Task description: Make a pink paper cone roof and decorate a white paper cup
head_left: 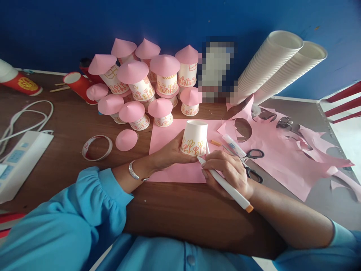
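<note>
A white paper cup [194, 137], turned upside down, has orange and yellow flowers drawn around its lower part. My left hand [175, 148] grips the cup from the left and below. Between the fingers of my right hand [227, 171] is a white marker [229, 190] with an orange end, its tip at the cup's lower edge. Under both hands lies a pink paper sheet [177, 173]. Just right of the cup are an orange marker cap [216, 143], a glue tube [234, 146] and black-handled scissors [255, 153].
Several decorated cups with pink cone roofs [134, 72] stand at the back. A loose pink cone [126, 140] and a tape roll [97, 148] lie at left, near a power strip [25, 162]. Cut pink scraps [282, 158] spread at right below tall cup stacks [267, 64].
</note>
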### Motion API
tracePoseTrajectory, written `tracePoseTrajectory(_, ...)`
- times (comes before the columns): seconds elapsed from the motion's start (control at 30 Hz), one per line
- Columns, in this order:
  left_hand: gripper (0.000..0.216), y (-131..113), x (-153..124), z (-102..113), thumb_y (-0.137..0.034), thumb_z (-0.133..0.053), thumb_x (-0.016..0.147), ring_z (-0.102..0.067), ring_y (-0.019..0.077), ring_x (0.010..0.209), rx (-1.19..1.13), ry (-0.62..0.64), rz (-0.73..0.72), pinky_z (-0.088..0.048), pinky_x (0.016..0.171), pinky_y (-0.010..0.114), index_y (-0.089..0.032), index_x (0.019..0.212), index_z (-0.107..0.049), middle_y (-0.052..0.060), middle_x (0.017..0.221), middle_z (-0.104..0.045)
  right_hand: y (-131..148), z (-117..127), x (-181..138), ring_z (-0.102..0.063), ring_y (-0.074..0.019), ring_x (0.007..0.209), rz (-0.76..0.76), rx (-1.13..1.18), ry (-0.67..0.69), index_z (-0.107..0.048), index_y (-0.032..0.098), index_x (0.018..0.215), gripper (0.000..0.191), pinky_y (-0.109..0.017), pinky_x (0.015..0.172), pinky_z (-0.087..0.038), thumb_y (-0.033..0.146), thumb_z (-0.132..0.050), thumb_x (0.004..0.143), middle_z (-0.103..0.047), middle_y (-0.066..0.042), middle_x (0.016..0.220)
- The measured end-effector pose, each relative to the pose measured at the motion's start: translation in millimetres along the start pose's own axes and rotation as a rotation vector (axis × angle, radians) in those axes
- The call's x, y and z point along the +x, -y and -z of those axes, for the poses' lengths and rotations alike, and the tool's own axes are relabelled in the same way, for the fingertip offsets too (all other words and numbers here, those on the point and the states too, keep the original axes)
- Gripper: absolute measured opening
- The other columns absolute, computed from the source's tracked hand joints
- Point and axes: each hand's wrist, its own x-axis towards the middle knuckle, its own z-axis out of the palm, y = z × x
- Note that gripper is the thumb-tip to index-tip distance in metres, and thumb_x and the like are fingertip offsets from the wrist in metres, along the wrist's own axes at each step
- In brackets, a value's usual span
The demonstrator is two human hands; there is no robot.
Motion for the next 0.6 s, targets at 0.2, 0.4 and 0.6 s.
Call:
tracePoseTrajectory(0.2, 0.076, 1.7, -0.9, 0.1, -0.028, -0.095, 0.067, -0.064, 0.0225, 0.1, 0.031, -0.031, 0.019, -0.052, 0.087, 0.037, -0.025, 0.133, -0.057, 0.006, 0.111, -0.066, -0.4, -1.0, 0.2, -0.068, -0.0149, 0.066, -0.02, -0.011, 0.003, -0.057, 0.022, 0.107, 0.022, -0.026, 0.057, -0.058, 0.007, -0.061, 0.091, -0.067, -0.002, 0.081)
tracePoseTrajectory(0.4, 0.083, 1.6, -0.5, -0.6, -0.034, -0.093, 0.07, -0.062, 0.0235, 0.106, 0.075, -0.032, 0.013, -0.052, 0.09, 0.037, -0.028, 0.142, -0.052, 0.009, 0.122, -0.064, -1.6, -2.9, -2.3, -0.069, -0.0157, 0.066, -0.023, -0.023, 0.0, -0.058, 0.022, 0.106, 0.022, -0.027, 0.058, -0.058, 0.006, -0.061, 0.091, -0.068, -0.002, 0.082)
tracePoseTrajectory(0.6, 0.083, 1.6, -0.8, -0.1, -0.036, -0.092, 0.072, -0.062, 0.0254, 0.109, 0.129, -0.016, -0.005, -0.052, 0.091, 0.038, -0.028, 0.143, -0.052, 0.008, 0.121, -0.064, -1.6, -2.8, -3.1, -0.069, -0.0159, 0.067, -0.03, -0.029, 0.005, -0.059, 0.022, 0.109, 0.025, -0.027, 0.059, -0.058, 0.006, -0.062, 0.089, -0.07, -0.002, 0.085)
